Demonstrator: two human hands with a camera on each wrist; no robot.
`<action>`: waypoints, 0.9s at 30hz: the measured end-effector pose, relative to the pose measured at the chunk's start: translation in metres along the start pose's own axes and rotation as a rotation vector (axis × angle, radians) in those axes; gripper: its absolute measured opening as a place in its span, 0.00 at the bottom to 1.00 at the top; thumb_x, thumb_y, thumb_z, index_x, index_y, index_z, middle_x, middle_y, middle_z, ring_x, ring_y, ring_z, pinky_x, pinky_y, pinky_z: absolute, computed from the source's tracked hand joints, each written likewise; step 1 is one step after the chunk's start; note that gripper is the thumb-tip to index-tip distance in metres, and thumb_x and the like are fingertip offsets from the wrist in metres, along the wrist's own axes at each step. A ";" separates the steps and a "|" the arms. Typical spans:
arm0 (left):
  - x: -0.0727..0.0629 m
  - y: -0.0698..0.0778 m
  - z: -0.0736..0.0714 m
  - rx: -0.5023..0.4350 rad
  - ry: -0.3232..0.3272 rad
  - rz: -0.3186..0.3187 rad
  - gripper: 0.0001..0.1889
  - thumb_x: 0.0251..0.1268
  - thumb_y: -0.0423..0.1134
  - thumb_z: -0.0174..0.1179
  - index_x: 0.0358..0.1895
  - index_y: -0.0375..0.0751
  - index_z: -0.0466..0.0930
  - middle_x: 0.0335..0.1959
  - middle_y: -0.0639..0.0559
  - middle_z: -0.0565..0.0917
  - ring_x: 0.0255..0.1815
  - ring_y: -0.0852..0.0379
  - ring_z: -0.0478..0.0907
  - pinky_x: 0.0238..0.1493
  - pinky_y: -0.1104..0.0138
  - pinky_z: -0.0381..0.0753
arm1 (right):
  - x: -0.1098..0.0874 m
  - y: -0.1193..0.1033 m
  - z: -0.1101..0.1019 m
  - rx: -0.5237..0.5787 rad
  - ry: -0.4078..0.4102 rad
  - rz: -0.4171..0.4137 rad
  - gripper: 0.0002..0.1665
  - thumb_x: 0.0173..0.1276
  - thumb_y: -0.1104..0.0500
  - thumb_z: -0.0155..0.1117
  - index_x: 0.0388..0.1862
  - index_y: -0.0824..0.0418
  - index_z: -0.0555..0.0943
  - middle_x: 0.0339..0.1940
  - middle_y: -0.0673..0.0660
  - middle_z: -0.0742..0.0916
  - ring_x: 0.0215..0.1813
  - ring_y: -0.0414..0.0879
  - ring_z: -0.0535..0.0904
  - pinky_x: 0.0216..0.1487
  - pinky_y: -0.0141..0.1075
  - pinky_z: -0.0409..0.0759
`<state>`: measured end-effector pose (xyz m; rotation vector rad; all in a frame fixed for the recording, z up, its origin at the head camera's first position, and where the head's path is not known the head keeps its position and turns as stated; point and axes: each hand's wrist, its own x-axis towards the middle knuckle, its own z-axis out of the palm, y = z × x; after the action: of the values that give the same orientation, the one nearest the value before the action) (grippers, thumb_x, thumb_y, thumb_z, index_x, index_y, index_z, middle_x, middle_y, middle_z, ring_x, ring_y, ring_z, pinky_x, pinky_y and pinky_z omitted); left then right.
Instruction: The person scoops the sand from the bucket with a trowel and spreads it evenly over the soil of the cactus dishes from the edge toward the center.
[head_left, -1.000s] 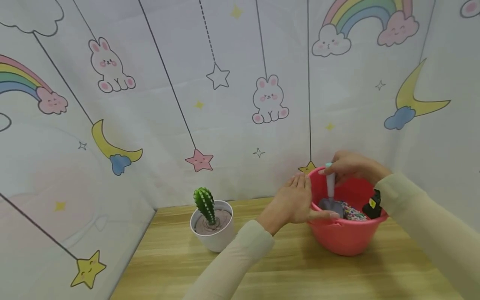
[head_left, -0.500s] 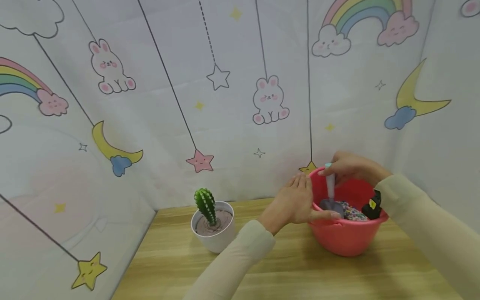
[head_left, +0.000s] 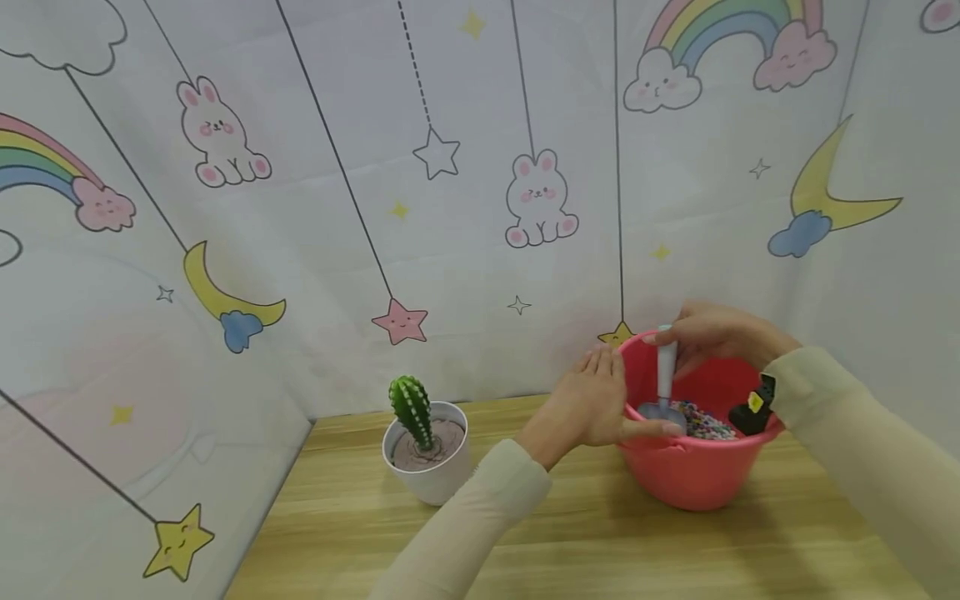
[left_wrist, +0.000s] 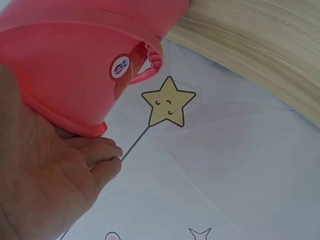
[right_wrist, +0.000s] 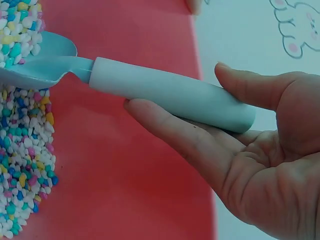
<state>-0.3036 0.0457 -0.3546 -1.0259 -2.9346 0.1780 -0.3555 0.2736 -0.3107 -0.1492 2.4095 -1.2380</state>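
Note:
In the head view, a red plastic bucket (head_left: 690,479) stands on the table at the right, partly filled with small coloured pebbles (head_left: 701,421). My left hand (head_left: 585,404) holds its left rim, thumb over the front edge and fingers along the outside. My right hand (head_left: 720,333) grips a small trowel (head_left: 666,375) by its pale handle, upright inside the bucket with the blade low by the pebbles. In the right wrist view, pebbles lie on the trowel's blade (right_wrist: 55,67), and thumb and fingers lie on either side of the handle.
A potted cactus (head_left: 411,412) in a white pot (head_left: 431,483) stands left of the bucket on the wood-patterned tabletop (head_left: 322,508). Behind it hangs a white cloth (head_left: 465,275) printed with rabbits, stars and moons.
My right hand has shifted slightly to the right, and the trowel's handle with it. My left hand and the bucket stay practically where they were.

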 end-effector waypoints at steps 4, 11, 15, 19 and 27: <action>0.000 -0.001 0.000 0.002 -0.009 0.000 0.69 0.55 0.92 0.32 0.86 0.39 0.46 0.89 0.46 0.51 0.90 0.47 0.48 0.88 0.63 0.53 | 0.000 0.004 -0.003 0.055 -0.027 0.008 0.27 0.82 0.55 0.59 0.63 0.80 0.77 0.39 0.61 0.94 0.40 0.55 0.94 0.47 0.44 0.93; -0.001 0.001 -0.001 0.028 -0.007 -0.014 0.68 0.55 0.92 0.33 0.87 0.40 0.45 0.89 0.47 0.52 0.90 0.48 0.49 0.88 0.64 0.53 | -0.001 0.007 -0.007 0.120 -0.062 0.015 0.27 0.82 0.56 0.58 0.63 0.80 0.77 0.38 0.60 0.94 0.41 0.55 0.94 0.48 0.45 0.92; 0.000 0.000 -0.001 0.032 -0.006 -0.015 0.68 0.55 0.92 0.33 0.87 0.40 0.45 0.89 0.46 0.52 0.90 0.48 0.49 0.88 0.65 0.54 | -0.001 0.008 -0.012 0.140 -0.070 0.023 0.26 0.83 0.56 0.57 0.64 0.79 0.77 0.38 0.59 0.93 0.42 0.55 0.94 0.50 0.46 0.92; 0.001 0.001 0.000 0.026 -0.007 -0.010 0.68 0.55 0.92 0.33 0.87 0.40 0.45 0.88 0.47 0.52 0.90 0.48 0.49 0.87 0.65 0.54 | -0.002 0.012 -0.017 0.175 -0.071 0.035 0.26 0.84 0.57 0.55 0.66 0.79 0.76 0.40 0.60 0.93 0.44 0.55 0.94 0.52 0.47 0.91; 0.003 0.000 0.001 -0.003 -0.011 -0.004 0.67 0.57 0.91 0.34 0.87 0.40 0.45 0.88 0.47 0.53 0.90 0.49 0.50 0.87 0.63 0.56 | -0.008 0.020 -0.033 0.283 -0.080 0.076 0.24 0.84 0.57 0.55 0.67 0.74 0.77 0.43 0.61 0.93 0.47 0.57 0.94 0.57 0.50 0.89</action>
<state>-0.3058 0.0470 -0.3552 -1.0226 -2.9472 0.1801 -0.3598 0.3125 -0.3072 -0.0224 2.1259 -1.4904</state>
